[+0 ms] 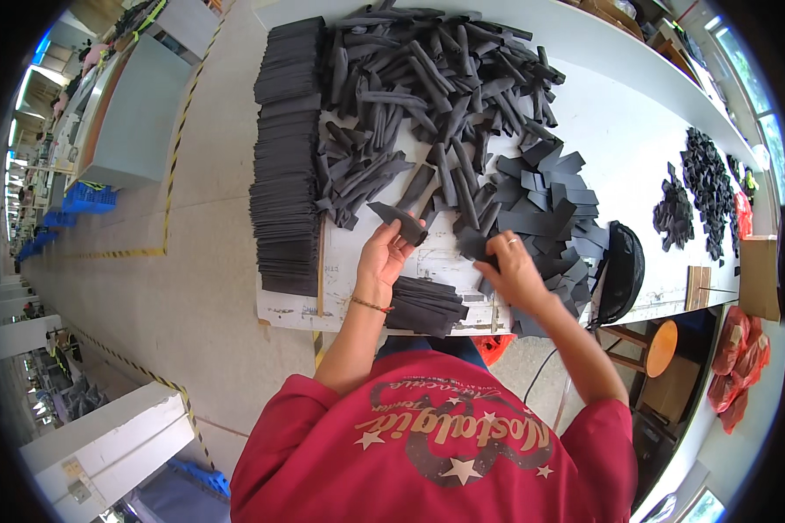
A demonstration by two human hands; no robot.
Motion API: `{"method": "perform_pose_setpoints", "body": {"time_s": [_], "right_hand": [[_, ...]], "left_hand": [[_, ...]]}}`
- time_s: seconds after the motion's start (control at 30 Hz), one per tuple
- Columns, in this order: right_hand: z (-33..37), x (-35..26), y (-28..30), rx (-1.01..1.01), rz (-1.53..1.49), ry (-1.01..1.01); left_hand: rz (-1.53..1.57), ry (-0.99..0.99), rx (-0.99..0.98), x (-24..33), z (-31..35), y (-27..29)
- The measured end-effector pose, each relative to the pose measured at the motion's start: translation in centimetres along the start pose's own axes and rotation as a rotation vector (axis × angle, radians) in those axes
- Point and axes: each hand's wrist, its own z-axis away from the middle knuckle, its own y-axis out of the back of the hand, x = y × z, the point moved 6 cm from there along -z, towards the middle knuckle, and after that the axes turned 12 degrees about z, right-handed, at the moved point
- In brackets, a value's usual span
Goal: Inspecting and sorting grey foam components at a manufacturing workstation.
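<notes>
My left hand [385, 255] is closed on a black piece of sheet material [399, 221], which curls at one end and sticks out past the fingertips. A short way to its right, my right hand [516, 277] is closed on the edge of another black piece [473, 245], its fingers slightly blurred. Beside that hand spreads a loose pile of flat black cut pieces [545, 205]. Below my left hand, at the table's front edge, lies a small stack of black strips [425, 307]. A heap of rolled black pieces [427, 74] covers the far part of the white table [606, 113].
Along the table's left side runs a long, tightly packed row of black pieces [286, 187]. A black round-edged mesh object [622, 272] stands at the right, with smaller black heaps [709, 183] beyond. An orange-topped stool [661, 349] and red plastic bags [738, 370] are lower right.
</notes>
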Motion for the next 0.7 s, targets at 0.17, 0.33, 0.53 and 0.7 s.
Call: {"method": "perform_pose_setpoints", "body": {"time_s": [0.17,0.33,0.53,0.7], "right_hand": [[0.9,-4.2,0.8,0.191,-0.117,-0.063],[0.8,-6.2,1.7,0.359,0.091,-0.025],[1.1,-6.1,2.1,0.476,0.221,0.021],[1.0,-6.7,1.8,0.48,0.278,0.06]], "left_hand": [[-0.053,-0.036,-0.011,-0.4,0.7,-1.6],[-0.134,-0.028,-0.074,-0.8,1.5,-2.3],[-0.135,-0.044,-0.026,-1.6,3.2,-3.4],[-0.194,-0.105,-0.027,-2.4,4.9,-4.8]]}}
